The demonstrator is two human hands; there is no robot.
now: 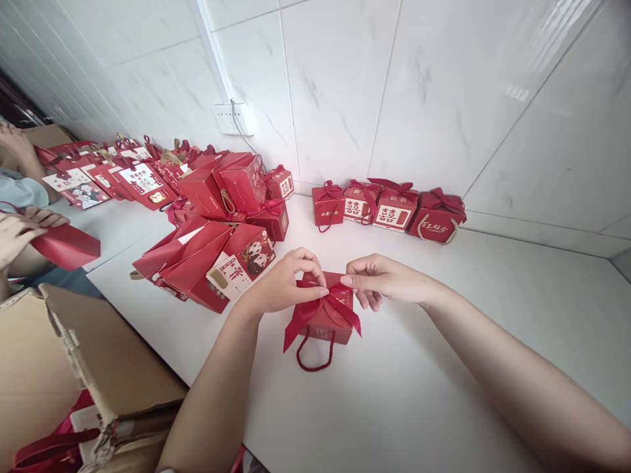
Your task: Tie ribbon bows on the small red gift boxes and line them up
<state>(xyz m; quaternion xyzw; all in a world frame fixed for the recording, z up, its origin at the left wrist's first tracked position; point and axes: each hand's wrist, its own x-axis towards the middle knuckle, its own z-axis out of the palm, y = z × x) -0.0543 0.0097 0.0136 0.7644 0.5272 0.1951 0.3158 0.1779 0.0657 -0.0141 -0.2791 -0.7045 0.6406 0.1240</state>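
A small red gift box point(323, 322) stands on the white table in front of me, its dark red cord handle point(315, 368) hanging down on the near side. Across its top a red ribbon point(340, 309) is tied in a bow, with two tails spread toward me. My left hand point(296, 279) pinches the ribbon at the bow's left side, fingertips close to the knot. On the other side, my right hand point(372, 279) has thumb and forefinger closed on the bow's right loop, the other fingers curled beside the box.
Several ribboned red boxes point(392, 207) line the wall. Many red gift boxes point(197, 263) are piled at left. An open cardboard carton point(118, 355) holds red items at lower left. Another person's hands point(22, 230) hold a red box point(69, 246) at far left. A wall socket point(231, 119) has a cable.
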